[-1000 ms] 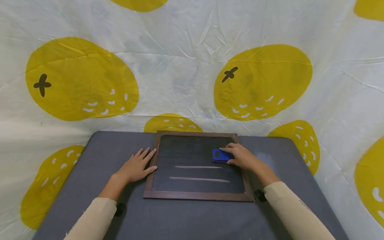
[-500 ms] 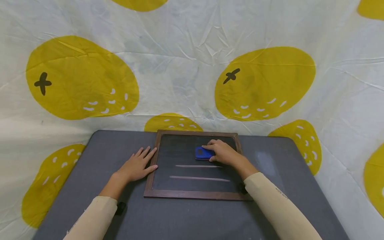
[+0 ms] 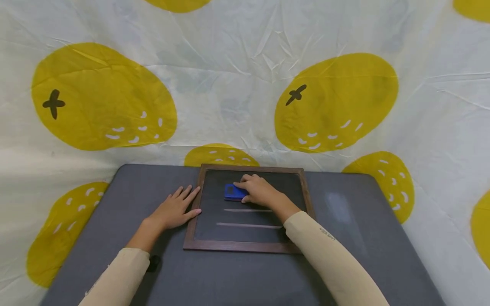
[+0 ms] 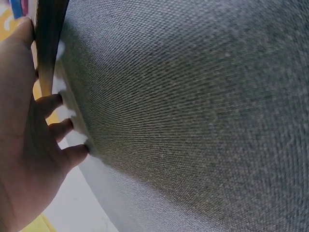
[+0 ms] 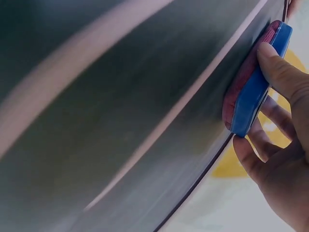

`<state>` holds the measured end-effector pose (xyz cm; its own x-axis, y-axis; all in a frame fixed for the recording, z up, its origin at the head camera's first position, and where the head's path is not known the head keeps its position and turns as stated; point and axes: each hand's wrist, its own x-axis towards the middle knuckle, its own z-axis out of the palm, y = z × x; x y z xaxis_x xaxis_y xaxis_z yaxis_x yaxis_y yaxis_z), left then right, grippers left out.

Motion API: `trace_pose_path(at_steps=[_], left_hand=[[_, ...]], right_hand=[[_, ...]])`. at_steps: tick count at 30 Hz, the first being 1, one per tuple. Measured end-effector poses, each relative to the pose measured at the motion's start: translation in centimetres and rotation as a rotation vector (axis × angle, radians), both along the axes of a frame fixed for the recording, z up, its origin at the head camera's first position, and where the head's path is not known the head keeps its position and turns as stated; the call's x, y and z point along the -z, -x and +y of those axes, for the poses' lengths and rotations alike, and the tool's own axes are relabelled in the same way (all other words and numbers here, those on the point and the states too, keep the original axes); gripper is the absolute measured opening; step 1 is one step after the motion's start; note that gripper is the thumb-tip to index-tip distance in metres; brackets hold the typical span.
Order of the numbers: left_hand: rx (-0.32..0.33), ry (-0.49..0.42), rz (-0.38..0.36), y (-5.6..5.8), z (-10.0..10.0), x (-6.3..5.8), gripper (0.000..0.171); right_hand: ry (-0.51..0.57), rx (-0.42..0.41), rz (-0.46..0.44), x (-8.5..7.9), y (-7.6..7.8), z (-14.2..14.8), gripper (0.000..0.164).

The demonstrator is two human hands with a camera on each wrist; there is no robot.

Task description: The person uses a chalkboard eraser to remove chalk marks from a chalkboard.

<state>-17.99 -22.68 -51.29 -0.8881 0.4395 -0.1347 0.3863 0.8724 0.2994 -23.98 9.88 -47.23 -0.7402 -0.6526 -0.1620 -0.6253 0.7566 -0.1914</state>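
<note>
A chalkboard in a brown wooden frame lies on the table, with two pale chalk lines across its lower half. My right hand grips a blue chalkboard eraser on the upper left part of the board, above both lines. In the right wrist view the eraser has a dark red felt side turned to the board, and thumb and fingers hold its edges. My left hand lies with spread fingers at the frame's left side; thumb and index fingertip touch the frame in the left wrist view.
The dark grey table extends around the board, with a pale smudge on its right side. Behind it hangs a white cloth printed with large yellow fruit shapes.
My right hand has slid the eraser leftward across the upper board, from near the right side of the frame toward the left. My left hand has stayed in place.
</note>
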Motion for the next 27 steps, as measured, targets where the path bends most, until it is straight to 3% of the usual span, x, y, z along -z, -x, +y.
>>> trace_pose_path(at_steps=[17, 27], left_hand=[[-0.025, 0.024, 0.016, 0.1, -0.1, 1.1, 0.079], [-0.022, 0.024, -0.002, 0.6, 0.2, 0.9, 0.08]], right_hand=[[-0.147, -0.019, 0.058, 0.2, 1.5, -7.7, 0.068], [-0.185, 0.006, 0.056, -0.3, 1.8, -8.6, 0.069]])
